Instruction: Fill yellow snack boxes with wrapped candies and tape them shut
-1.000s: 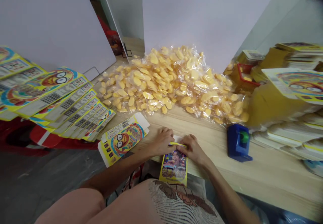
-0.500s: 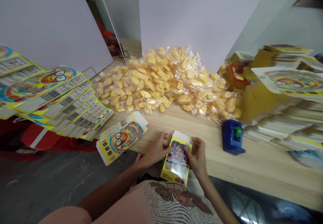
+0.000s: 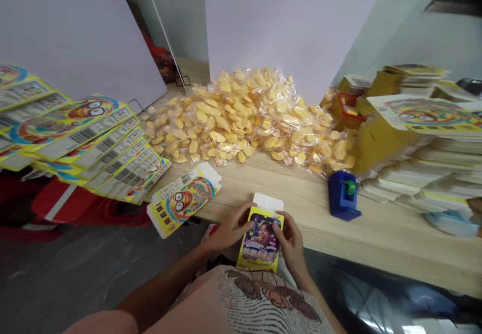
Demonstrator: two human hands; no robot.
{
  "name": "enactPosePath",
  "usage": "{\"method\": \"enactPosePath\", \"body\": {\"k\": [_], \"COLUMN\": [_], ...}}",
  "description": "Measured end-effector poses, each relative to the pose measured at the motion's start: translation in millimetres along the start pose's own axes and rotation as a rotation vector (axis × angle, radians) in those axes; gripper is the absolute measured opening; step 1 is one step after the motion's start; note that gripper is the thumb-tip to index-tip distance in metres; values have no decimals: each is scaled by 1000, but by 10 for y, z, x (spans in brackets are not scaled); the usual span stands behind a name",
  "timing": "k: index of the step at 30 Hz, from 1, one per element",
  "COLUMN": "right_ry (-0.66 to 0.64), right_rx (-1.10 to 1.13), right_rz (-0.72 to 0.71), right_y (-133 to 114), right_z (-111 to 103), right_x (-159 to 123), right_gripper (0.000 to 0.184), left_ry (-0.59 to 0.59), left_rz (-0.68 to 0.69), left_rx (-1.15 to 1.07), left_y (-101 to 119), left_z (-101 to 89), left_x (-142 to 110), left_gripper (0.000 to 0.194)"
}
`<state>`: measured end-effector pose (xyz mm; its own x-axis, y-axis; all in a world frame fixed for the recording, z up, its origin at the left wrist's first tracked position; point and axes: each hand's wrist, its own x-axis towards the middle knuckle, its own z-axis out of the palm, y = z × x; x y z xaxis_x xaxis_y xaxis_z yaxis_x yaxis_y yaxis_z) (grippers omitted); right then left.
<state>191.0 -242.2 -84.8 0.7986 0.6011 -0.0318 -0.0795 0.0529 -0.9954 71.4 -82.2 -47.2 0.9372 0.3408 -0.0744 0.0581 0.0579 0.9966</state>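
Note:
A yellow printed cardboard box [image 3: 261,241] with a picture on its front is held against my body at the table's edge. Its white end flap [image 3: 268,202] sticks out at the far end. My left hand [image 3: 234,227] grips the box's left side, thumb on the front face. On the opposite side, my right hand [image 3: 290,236] holds the edge, its thumb also on the front. The fingers behind the box are partly hidden. Left of my hands, a flattened yellow carton [image 3: 184,199] with a cartoon face lies over the table edge.
Clear bags of yellow chip-shaped pieces [image 3: 241,118] are heaped at the back of the table [image 3: 233,188]. A blue tape dispenser [image 3: 343,198] stands to the right, before stacked cartons [image 3: 406,153]. More flat cartons [image 3: 101,145] fan out at left. A red basket [image 3: 348,110] sits behind.
The box has tilted, so its front picture shows without the earlier glare. Both hands have closed in around its sides, and the view has shifted slightly.

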Motion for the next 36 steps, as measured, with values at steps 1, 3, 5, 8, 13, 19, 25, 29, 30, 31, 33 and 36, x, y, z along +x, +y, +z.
{"method": "enactPosePath", "body": {"k": [1,3,5,8,13,19,25,29,30,31,33,36], "right_ry": [-3,4,45,61,-153,-242,-295,-297,-299,-301,-311,-324], "right_rx": [-31,-80,-69,-42,-185,-208,-277,-265,-266,-269,-280,-298], "right_rz": [-20,-66,-96,-89,-106,-54,40,59,55,52,43,11], "right_y": [-17,-57,-99,-153,-286,-440,-592,-656,-657,-655,-652,-674], "right_z": [0,7,27,45,-16,-88,-85,-29,-22,-19,-26,-59], "right_x": [-10,-12,3,29,49,124,285,366,378,385,386,354], "right_gripper": [29,20,22,38,21,20,23,25,24,25,25,25], "left_ry": [26,96,149,190,101,51,22,-43,-49,-54,-64,-84], "left_rz": [3,26,46,34,71,72,-12,-113,-118,-113,-79,11], "left_rx": [84,204,200,56,119,225,155,100,114,132,163,224], "left_y": [41,104,118,70,67,181,290,427,453,473,489,459], "left_z": [20,64,93,74,-83,-146,-214,-275,-283,-287,-289,-277], "left_x": [-13,-5,29,83,115,91,192,287,300,308,309,278], "left_gripper": [36,21,16,15,20,19,19,22,22,22,23,24]}}
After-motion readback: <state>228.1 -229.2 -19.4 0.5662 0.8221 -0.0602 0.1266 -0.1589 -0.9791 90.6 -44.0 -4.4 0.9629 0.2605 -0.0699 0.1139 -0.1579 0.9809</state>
